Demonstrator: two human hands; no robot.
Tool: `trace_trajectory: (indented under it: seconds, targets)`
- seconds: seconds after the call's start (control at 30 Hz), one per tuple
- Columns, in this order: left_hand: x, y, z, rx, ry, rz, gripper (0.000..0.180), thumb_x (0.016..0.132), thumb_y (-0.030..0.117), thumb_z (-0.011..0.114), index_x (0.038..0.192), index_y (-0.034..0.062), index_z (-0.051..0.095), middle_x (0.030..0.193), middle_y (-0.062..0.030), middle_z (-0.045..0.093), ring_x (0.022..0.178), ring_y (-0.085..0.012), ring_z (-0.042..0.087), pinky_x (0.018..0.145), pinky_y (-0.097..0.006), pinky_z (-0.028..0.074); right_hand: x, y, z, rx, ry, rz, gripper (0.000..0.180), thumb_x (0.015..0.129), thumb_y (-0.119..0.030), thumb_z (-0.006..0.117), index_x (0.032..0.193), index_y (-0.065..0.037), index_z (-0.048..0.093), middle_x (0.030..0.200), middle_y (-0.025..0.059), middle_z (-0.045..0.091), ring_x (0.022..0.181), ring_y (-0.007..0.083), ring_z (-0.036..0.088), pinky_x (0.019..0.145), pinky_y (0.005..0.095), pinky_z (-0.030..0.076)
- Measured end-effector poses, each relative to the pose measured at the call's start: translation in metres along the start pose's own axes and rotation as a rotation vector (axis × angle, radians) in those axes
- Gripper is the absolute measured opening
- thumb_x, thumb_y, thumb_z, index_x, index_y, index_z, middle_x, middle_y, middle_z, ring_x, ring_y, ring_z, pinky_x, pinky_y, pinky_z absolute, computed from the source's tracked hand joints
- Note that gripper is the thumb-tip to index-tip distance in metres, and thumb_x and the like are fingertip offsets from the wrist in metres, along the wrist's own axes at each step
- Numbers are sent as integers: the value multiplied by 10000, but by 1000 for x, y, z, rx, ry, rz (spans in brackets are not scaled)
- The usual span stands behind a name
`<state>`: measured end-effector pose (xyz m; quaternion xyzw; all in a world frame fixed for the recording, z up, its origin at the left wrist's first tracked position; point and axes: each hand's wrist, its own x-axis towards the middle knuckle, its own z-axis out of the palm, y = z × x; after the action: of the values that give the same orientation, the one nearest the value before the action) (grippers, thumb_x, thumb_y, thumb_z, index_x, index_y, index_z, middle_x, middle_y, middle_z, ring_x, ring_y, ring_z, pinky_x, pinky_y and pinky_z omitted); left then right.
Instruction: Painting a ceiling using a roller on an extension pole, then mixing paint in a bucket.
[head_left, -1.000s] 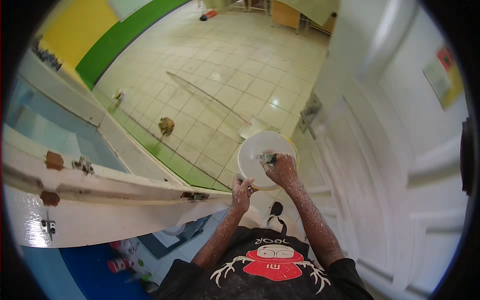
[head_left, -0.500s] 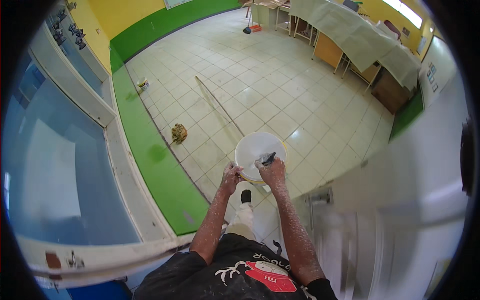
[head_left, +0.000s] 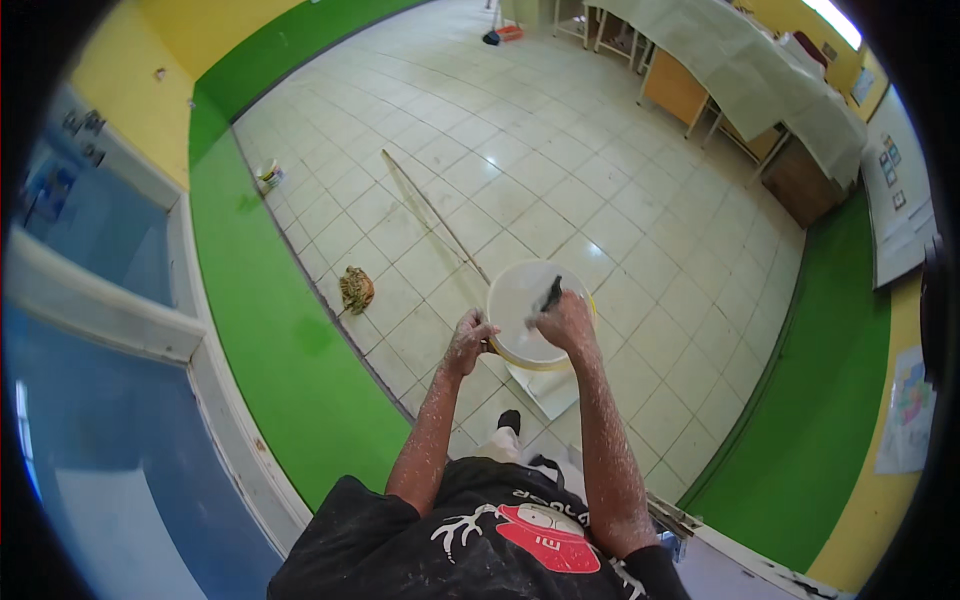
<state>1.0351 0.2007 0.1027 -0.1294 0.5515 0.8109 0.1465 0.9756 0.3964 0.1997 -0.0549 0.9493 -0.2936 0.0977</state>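
A round white bucket [head_left: 515,300] with a yellow rim is held out in front of me above the tiled floor. My left hand [head_left: 470,342] is closed on its near left edge, thumb up on the rim. Over the bucket's pale inside, my right hand [head_left: 567,322] grips a black-handled tool [head_left: 552,292]. The fist hides most of this tool, and a blurred greyish part shows beside it; its exact kind cannot be made out. White specks cover both hands and forearms.
On the tiles lie a long pole [head_left: 435,212], a crumpled brownish bundle [head_left: 356,290] and a flat white piece [head_left: 548,392] below the bucket. A small pail [head_left: 270,176] stands by the green wall. Covered desks [head_left: 700,65] and a dustpan [head_left: 510,33] are farther off.
My view has turned and I have moved away from the white door on the right. The tool in my right hand has tilted more upright. Both hands keep their hold.
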Motion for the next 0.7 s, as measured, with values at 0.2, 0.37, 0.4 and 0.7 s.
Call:
trace_trajectory:
  seconds: [0.2,0.37,0.4,0.7]
  targets:
    - [26,39,-23,3,51,89,298,804,195,631,1023,70,471,895,-66,591,787,-177,644,670,-335,568,56,-15,-3,68,266,-193,239,675,-235,700,758,-16,657,758,182,664,752,349,657,687,436,540]
    - [41,56,-53,-63,154,108,307,796,200,644,1010,66,470,898,-80,585,768,-173,640,645,-319,566,75,-35,-10,-195,81,-163,246,681,-231,701,791,-19,645,779,186,664,780,359,652,712,441,536]
    - [44,58,-60,-65,166,108,288,793,194,661,959,69,461,856,-69,565,729,-169,625,613,-322,567,81,-40,-5,-171,23,-131,264,673,-222,722,806,-7,644,780,204,663,784,375,650,723,450,528]
    - [111,91,-143,90,190,-10,287,779,174,653,969,61,470,864,-43,557,735,-145,604,642,-305,552,190,-72,89,367,104,-159,327,671,-262,747,903,-39,693,836,178,684,818,346,664,736,418,538]
